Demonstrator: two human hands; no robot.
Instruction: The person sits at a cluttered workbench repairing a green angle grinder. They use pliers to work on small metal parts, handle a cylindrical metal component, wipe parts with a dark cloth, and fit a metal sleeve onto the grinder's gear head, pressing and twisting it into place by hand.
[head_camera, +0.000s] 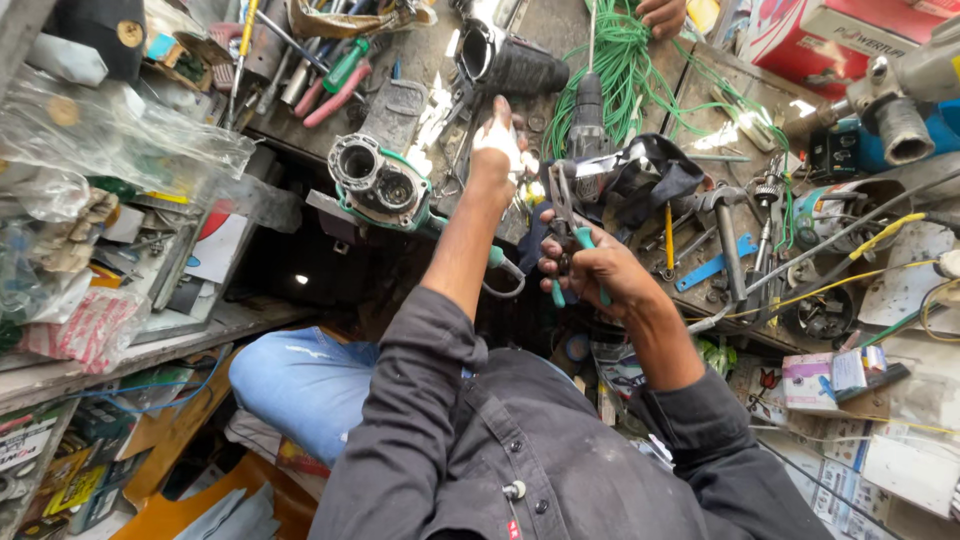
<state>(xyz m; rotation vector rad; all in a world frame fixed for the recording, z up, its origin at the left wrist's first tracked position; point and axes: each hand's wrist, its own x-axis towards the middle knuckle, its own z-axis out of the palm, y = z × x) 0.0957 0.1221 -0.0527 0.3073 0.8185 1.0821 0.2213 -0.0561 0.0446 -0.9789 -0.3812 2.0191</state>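
Cluttered repair bench (300, 120), tools strewn far and right | green-and-grey power-tool housing (380, 183) lying at centre-left, open ends up | left hand (498, 150) reaching far beside it, fingers bunched on a small white part | right hand (590, 272) closed around green-handled pliers (566, 235) | judged mid-repair; next move needs a steady, precise grip.

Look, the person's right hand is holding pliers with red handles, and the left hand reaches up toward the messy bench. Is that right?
Not quite. The pliers in the right hand have teal-green handles, not red; the head view shows this. The rest holds: the left hand does reach up toward the cluttered bench.
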